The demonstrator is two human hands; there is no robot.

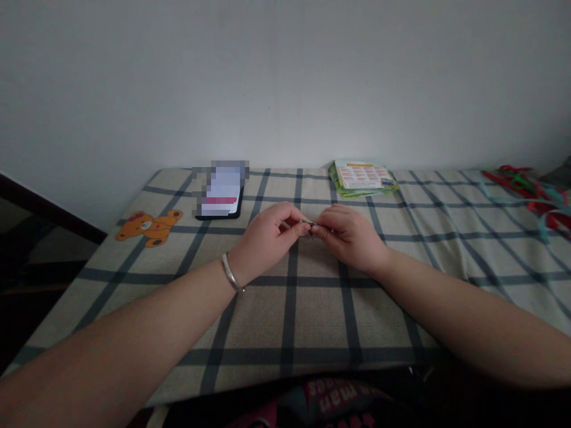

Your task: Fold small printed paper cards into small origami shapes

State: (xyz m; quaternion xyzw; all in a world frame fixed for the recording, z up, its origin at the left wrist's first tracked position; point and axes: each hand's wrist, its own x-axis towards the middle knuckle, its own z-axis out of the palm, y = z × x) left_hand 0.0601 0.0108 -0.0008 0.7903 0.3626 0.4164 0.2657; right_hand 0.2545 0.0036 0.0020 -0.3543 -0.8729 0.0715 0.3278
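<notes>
My left hand and my right hand meet fingertip to fingertip over the middle of the table. Between them is a small dark object, pinched by thumb and fingers on both sides. Too little of it shows to tell its kind. The fingers of both hands are closed, and most of the object is hidden behind them. A silver bangle circles my left wrist. Under the hands lies a checked tablecloth in beige with dark blue-grey stripes.
A phone with a lit, partly pixelated screen lies behind my left hand. Left of it is a flat orange teddy bear cutout. Printed green-edged cards lie near the wall. Red and green ribbons are heaped at the far right.
</notes>
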